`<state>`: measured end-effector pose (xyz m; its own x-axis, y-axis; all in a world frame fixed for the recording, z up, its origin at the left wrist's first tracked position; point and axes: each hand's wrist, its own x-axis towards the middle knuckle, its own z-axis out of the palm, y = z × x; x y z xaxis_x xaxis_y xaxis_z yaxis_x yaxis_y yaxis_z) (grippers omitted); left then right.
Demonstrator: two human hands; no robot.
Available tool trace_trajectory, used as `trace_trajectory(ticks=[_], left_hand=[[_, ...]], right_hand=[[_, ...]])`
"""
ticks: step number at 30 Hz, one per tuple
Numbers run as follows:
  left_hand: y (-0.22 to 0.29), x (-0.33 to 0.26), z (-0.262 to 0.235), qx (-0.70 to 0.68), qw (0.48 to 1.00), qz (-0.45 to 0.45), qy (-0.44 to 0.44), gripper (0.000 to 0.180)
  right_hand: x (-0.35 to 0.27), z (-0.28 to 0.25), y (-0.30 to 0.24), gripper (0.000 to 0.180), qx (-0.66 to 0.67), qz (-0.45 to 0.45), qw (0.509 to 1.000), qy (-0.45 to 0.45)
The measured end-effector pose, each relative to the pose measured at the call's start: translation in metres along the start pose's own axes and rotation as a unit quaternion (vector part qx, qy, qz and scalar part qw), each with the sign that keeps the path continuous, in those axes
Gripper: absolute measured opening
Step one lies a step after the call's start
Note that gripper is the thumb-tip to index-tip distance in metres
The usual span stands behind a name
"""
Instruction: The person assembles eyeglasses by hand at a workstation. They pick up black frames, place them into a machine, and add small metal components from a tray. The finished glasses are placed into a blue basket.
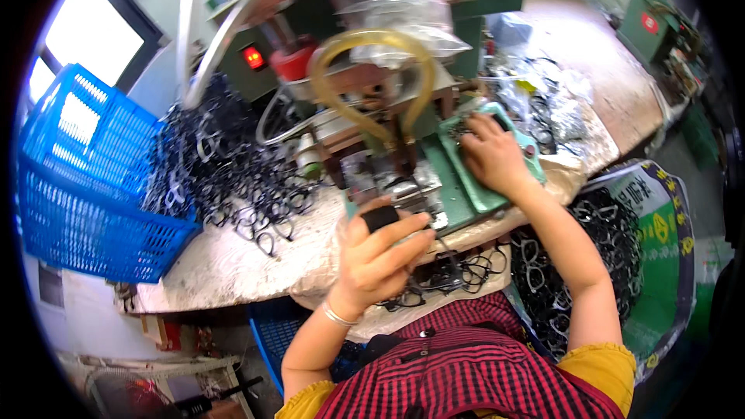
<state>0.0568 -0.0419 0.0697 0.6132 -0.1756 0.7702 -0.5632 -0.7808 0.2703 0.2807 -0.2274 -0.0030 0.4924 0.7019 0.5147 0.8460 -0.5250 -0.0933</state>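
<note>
My left hand [379, 256], with a black band round a finger, is closed in front of the bench machine [400, 143]. It seems to grip a black glasses frame [445, 273], partly hidden and blurred. Thin dark pieces run from the fingers toward the machine's metal fixture [423, 195]. To the right, my right hand [494, 157] reaches into a green tray [483, 200]. Its fingers bend down among small parts at the far end; the fingertips are too blurred to show what they pinch. A yellowish hose [372, 37] loops over the machine.
Many black glasses frames [233, 167] are heaped on the left of the bench beside a blue basket [93, 221]. More frames fill a sack [656, 264] at my right. Bagged parts [547, 97] lie behind the tray. Another blue crate [272, 334] is under the bench.
</note>
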Motion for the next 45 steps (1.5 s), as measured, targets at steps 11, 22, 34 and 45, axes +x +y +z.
trace_trajectory(ticks=[11, 22, 34, 45], left_hand=[[-0.025, -0.112, -0.147, 0.446, 0.818, -0.320, 0.172, 0.008], [-0.174, -0.222, -0.124, 0.504, 0.668, -0.545, 0.055, 0.013], [-0.098, -0.152, -0.117, -0.157, 0.775, -0.562, 0.241, 0.005], [-0.069, -0.078, -0.040, -0.344, 0.783, -0.378, 0.355, 0.009]], right_hand=[[-0.044, -0.006, -0.001, 0.018, 0.476, 0.365, 0.770, 0.218], [0.004, -0.004, -0.027, 0.015, 0.517, 0.320, 0.778, 0.157], [-0.032, -0.066, -0.058, 0.012, 0.392, 0.212, 0.878, 0.177], [0.024, -0.038, -0.113, 0.039, 0.606, 0.206, 0.749, 0.170]])
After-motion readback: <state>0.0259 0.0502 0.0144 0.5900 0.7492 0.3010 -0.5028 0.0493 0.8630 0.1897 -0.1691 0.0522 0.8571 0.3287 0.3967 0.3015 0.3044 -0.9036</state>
